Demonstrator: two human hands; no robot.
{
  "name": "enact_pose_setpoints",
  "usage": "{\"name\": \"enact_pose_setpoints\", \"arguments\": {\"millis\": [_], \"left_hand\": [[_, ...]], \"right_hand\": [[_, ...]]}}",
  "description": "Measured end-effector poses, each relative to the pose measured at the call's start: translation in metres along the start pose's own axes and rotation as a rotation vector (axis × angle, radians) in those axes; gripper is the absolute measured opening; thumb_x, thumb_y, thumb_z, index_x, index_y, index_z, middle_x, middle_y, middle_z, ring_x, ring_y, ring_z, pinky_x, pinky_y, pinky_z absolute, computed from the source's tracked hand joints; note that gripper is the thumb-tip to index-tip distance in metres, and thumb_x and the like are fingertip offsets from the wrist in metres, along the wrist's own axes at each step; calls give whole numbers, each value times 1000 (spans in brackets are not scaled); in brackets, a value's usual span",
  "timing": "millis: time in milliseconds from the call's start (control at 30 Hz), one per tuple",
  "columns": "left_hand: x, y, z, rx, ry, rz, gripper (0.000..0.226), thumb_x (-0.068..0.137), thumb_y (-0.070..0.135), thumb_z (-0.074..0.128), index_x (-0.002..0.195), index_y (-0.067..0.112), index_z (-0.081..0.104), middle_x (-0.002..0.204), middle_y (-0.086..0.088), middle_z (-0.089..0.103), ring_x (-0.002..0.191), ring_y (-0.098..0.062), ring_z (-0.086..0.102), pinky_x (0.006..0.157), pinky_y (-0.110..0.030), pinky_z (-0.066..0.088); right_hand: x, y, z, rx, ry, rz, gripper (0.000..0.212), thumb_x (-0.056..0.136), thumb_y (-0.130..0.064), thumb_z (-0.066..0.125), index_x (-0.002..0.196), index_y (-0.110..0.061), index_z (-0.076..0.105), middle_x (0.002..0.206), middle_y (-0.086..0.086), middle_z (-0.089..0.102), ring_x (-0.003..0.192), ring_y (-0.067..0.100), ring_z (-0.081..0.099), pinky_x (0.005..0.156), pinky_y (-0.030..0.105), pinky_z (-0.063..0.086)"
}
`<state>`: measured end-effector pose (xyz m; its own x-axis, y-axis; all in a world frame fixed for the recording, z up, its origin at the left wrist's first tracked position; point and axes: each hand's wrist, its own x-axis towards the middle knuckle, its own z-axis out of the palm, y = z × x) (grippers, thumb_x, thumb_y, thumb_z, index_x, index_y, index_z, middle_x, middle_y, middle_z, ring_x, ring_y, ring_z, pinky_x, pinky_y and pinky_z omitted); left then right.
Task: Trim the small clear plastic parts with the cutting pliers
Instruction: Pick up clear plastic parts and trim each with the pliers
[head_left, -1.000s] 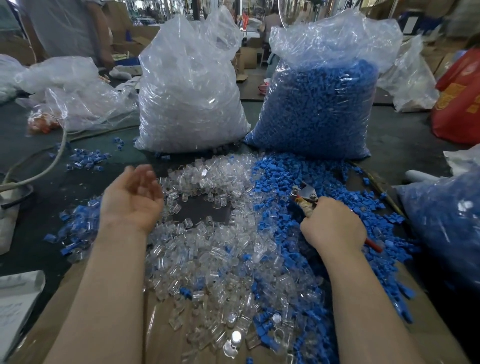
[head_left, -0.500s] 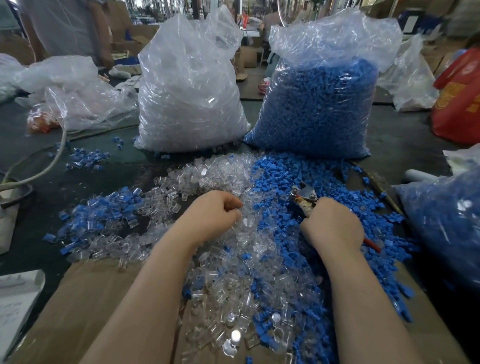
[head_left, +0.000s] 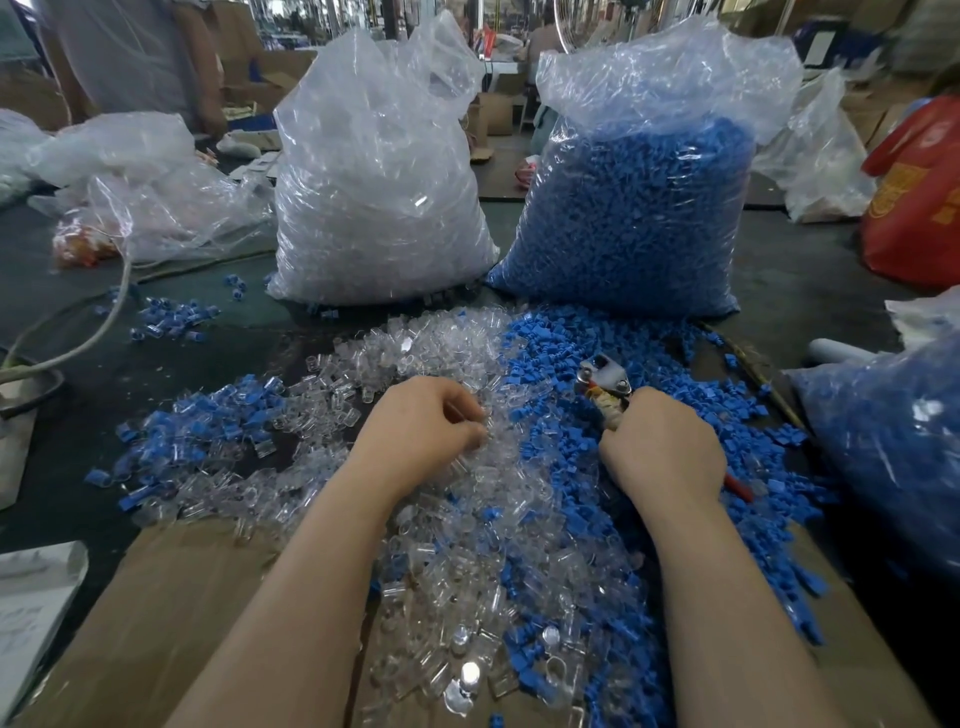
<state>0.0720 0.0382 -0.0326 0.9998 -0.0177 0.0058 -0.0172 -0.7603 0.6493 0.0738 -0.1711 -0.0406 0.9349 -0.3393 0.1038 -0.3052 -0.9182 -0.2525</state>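
The left hand (head_left: 423, 434) digs curled fingertips into the clear plastic parts (head_left: 457, 545) heaped centrally, its grasp impossible to tell, while the right hand (head_left: 662, 449) clenches the cutting pliers (head_left: 605, 384), pointing toward 11 o'clock over blue parts (head_left: 571, 343).

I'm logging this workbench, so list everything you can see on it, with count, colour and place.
clear parts: loose heap, clear, table centre
blue parts: loose heap, blue, right of the clear heap
mixed parts: smaller pile, blue and clear, left
clear bag: one, full of clear parts, behind centre
blue bag: one, full of blue parts, behind right
second blue bag: one, right edge
red bag: one, far right
cardboard: one sheet, brown, near edge
cable: one, grey, left
pliers: one, metal head
left hand: picking in the clear heap
right hand: grips the pliers
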Motion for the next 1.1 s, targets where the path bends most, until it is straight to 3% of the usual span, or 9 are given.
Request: {"name": "enact_pose_setpoints", "arguments": {"millis": [233,333,433,533,633,800,933,1033,1100], "left_hand": [[-2,7,2,-91,78,30,10,90,26,68,85,32,63,84,13,67,78,-1,63,63,-14,46],[-2,12,-5,-527,40,-62,8,91,15,68,97,17,65,90,1,73,79,-11,70,66,-19,54],[-4,17,-15,-1038,-50,-122,19,89,4,64,107,8,63,94,-10,75,80,-15,72,70,-23,58],[-5,19,-17,-1295,-109,-145,19,89,3,61,107,8,67,96,-14,75,79,-16,73,69,-24,60],[-6,19,-18,-1434,-176,-177,25,82,2,63,105,6,72,100,-17,74,82,-18,74,66,-23,59],[-7,18,-21,-1421,-241,-168,34,74,-1,71,107,2,73,104,-20,73,86,-21,74,68,-24,60],[-8,21,-19,-1269,-189,-136,43,74,23,74,110,1,70,93,-14,75,76,-16,73,65,-22,60],[-8,24,-15,-1154,-153,-122,43,70,32,75,102,2,72,86,-11,75,70,-13,71,62,-20,58],[-9,26,-13,-1110,-145,-113,43,65,35,78,95,4,71,86,-12,76,70,-14,71,62,-20,58]], "right_hand": [[0,-4,-2,38,-72,-30,23,87,-26,63,83,-18,43,69,-1,43,56,15,37,49,31,29],[1,-5,-4,185,1,-60,16,90,-28,57,84,-19,46,72,-1,49,58,17,41,50,31,30],[2,-9,-7,476,46,-128,7,91,-27,54,95,-22,57,86,1,64,73,24,55,64,38,47],[-5,-15,-13,715,57,-225,12,90,-25,62,102,-24,62,94,-3,68,86,24,63,81,45,53],[-12,-21,-16,859,42,-314,13,88,-22,69,98,-24,62,91,-10,68,86,18,64,82,43,54],[-18,-28,-17,1032,-6,-398,12,87,-15,71,95,-19,63,86,-4,68,81,17,64,78,38,54],[-18,-29,-17,1116,-33,-425,17,87,-13,73,89,-25,62,84,-1,68,81,22,64,77,35,54],[-19,-30,-18,1151,-66,-444,22,86,-13,74,87,-31,62,83,-8,68,77,13,64,73,25,53],[-19,-30,-18,1142,-83,-451,18,87,-13,74,88,-26,63,80,-3,67,77,18,63,71,28,53]]}}
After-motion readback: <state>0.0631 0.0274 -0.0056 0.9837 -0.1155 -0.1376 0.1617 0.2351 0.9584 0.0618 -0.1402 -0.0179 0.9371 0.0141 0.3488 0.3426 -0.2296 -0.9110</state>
